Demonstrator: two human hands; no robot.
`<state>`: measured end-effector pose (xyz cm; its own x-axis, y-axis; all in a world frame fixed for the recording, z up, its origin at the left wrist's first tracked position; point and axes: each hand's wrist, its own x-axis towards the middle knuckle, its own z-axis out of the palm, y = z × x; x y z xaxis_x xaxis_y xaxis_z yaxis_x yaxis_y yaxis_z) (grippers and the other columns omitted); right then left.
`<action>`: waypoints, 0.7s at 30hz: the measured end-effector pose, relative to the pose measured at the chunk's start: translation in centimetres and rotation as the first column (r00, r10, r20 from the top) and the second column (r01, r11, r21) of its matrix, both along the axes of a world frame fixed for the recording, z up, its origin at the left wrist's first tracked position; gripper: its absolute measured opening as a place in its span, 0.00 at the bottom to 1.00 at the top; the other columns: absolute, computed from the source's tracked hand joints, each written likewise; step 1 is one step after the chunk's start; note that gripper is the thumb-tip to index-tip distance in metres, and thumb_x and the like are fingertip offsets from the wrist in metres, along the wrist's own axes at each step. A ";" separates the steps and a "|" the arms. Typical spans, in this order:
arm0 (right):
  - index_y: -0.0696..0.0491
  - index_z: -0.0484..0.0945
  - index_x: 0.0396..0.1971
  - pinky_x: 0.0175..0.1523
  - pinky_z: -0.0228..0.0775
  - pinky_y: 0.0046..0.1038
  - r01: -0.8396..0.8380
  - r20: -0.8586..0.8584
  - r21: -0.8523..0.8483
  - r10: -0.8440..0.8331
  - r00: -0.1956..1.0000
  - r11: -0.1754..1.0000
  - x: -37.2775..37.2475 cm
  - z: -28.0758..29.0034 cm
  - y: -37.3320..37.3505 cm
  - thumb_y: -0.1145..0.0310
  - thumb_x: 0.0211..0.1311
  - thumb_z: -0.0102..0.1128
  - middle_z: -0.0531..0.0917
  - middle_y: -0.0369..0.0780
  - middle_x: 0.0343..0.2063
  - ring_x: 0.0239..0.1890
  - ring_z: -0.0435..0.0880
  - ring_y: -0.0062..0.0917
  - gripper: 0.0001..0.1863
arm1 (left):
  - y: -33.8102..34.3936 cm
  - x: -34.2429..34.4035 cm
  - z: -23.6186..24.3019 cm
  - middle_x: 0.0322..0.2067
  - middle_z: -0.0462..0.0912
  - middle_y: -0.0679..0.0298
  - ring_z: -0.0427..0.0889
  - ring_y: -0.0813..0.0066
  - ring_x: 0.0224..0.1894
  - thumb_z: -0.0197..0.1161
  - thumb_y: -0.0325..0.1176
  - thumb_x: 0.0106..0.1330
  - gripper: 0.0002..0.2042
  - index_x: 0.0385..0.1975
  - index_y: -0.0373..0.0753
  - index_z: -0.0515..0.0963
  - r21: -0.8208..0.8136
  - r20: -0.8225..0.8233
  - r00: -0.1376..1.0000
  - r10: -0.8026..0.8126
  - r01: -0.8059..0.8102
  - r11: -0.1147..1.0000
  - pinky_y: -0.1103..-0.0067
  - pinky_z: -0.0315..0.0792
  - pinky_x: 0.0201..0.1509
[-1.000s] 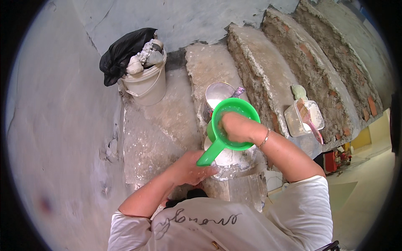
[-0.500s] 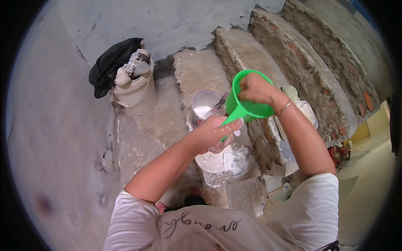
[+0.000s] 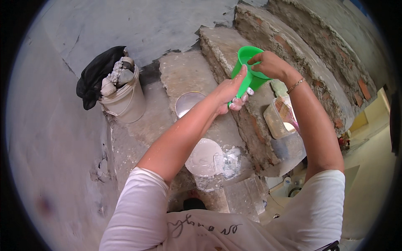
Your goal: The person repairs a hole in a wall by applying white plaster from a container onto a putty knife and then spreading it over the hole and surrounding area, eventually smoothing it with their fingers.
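My left hand [image 3: 234, 92] is closed round the handle of a green plastic dipper [image 3: 247, 85], with white smears on the fingertips. The dipper is raised over the steps and its mouth faces up and away. Bent and a little apart, the fingers of my right hand [image 3: 271, 66] reach over the dipper's rim into its mouth. No object shows between them. Partly behind my left forearm stands an open can [image 3: 188, 100] with white paint inside. Below that forearm, a round lid [image 3: 204, 157] coated with white paste lies on the step.
Rough concrete steps [image 3: 272, 54] with exposed brick climb to the right. A white bucket [image 3: 130, 102], topped with a black bag [image 3: 98, 77] and paint-roller heads [image 3: 119, 75], stands at left by a grey wall [image 3: 46, 125]. A clear plastic tub [image 3: 274, 121] sits beside my right forearm.
Both hands and the dipper have moved farther away and slightly right. My right hand has drawn partly out of the dipper. The tub and lid show more fully; the can is more covered.
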<state>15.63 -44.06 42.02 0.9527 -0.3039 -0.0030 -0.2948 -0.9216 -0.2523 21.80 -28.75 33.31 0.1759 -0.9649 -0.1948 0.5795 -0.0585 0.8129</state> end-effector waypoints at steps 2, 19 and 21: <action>0.58 0.78 0.38 0.42 0.69 0.29 0.073 0.057 0.048 -0.076 0.995 0.996 -0.1 -0.3 -1.2 0.70 0.48 0.56 0.81 0.47 0.30 0.33 0.79 0.32 0.15 | -1.7 0.0 -0.3 0.12 0.64 0.67 0.52 0.88 0.07 0.43 0.63 0.58 0.27 0.29 0.41 0.63 -0.001 -0.001 1.000 0.016 -0.016 1.000 0.90 0.46 0.06; 0.60 0.79 0.23 0.41 0.70 0.36 0.391 0.408 -0.191 -0.290 0.866 0.900 2.9 -1.7 -8.6 0.64 0.46 0.51 0.79 0.50 0.29 0.34 0.78 0.43 0.14 | -10.8 3.1 -2.4 0.14 0.65 0.69 0.55 0.87 0.08 0.46 0.64 0.56 0.29 0.32 0.38 0.69 0.098 0.089 0.991 -0.100 0.091 0.991 0.90 0.51 0.08; 0.59 0.79 0.23 0.40 0.70 0.36 0.330 0.445 -0.271 -0.187 0.876 0.904 3.2 -1.4 -9.0 0.66 0.45 0.51 0.80 0.50 0.29 0.34 0.78 0.43 0.13 | -11.1 3.4 -2.3 0.16 0.67 0.68 0.58 0.86 0.08 0.44 0.64 0.57 0.30 0.33 0.38 0.70 0.126 0.186 0.979 -0.089 0.066 0.990 0.89 0.53 0.09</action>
